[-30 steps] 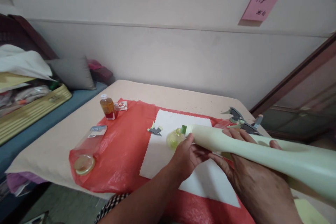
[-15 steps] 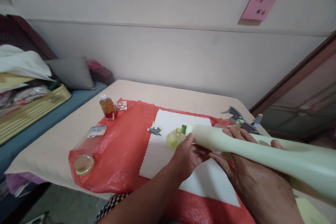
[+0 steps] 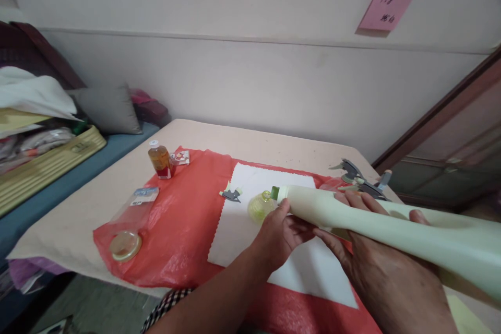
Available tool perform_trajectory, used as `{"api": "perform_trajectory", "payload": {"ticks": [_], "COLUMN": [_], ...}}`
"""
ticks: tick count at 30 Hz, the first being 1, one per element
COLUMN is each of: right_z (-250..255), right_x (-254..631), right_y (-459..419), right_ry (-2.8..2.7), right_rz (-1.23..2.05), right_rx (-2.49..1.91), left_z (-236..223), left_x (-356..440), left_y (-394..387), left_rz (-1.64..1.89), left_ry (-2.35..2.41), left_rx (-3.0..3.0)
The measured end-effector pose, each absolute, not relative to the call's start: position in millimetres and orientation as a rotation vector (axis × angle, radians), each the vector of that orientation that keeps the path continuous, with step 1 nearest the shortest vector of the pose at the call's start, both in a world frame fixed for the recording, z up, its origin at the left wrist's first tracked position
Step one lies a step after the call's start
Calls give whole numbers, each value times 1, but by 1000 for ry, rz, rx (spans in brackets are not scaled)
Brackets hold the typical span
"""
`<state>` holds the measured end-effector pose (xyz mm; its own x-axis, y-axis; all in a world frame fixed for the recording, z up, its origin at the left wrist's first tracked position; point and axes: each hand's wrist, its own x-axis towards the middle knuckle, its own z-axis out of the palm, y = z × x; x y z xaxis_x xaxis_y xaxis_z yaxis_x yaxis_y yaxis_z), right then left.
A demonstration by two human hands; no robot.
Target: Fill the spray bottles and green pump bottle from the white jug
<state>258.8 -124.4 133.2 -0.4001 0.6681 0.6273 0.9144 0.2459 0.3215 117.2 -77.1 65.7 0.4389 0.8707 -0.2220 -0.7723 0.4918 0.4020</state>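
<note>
A large pale green plastic jug (image 3: 376, 222) lies tilted nearly level across the right side, its green-tipped neck pointing left. Around its handle wraps my right hand (image 3: 387, 261), fingers closed. My left hand (image 3: 282, 229) supports the jug near its neck, thumb against the side, fingers curled underneath. Just left of the green tip stands a round, clear yellow-green bottle (image 3: 259, 209) with a ringed open mouth. The tip is close to that mouth; whether they touch, I cannot tell. Beneath is a white sheet (image 3: 242, 240) on red plastic (image 3: 176, 240).
A grey sprayer head (image 3: 231, 195) lies left of the bottle, and more grey sprayer heads (image 3: 368, 185) lie at right. An amber bottle (image 3: 160, 160), a clear bag (image 3: 135, 214) and a round lid (image 3: 125, 245) sit at left. A pink note (image 3: 389, 5) hangs on the wall.
Both hands and the jug stay almost where they were, with only a very slight shift. The red plastic's left edge spreads a little farther left.
</note>
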Motion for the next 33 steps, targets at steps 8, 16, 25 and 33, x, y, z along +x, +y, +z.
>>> {"api": "perform_trajectory", "payload": {"ticks": [8,16,25,33], "right_z": [135,137,139,141], "right_x": [256,254,254,252], "right_y": [-127,-130,-130,-132], "right_ry": [-2162,-2164,-2187,-2190], "right_rz": [-865,-844,-884,-865], "right_rx": [-1509,-1524,-1498,-1508], "left_z": [65,65,62,65], "left_x": [118,118,120,119], "left_y": [-77,-77,-77,-78], "left_rz": [1025,1025,1028,1033], "left_ry": [446,418,410,399], "left_rx": [261,252,224,231]}}
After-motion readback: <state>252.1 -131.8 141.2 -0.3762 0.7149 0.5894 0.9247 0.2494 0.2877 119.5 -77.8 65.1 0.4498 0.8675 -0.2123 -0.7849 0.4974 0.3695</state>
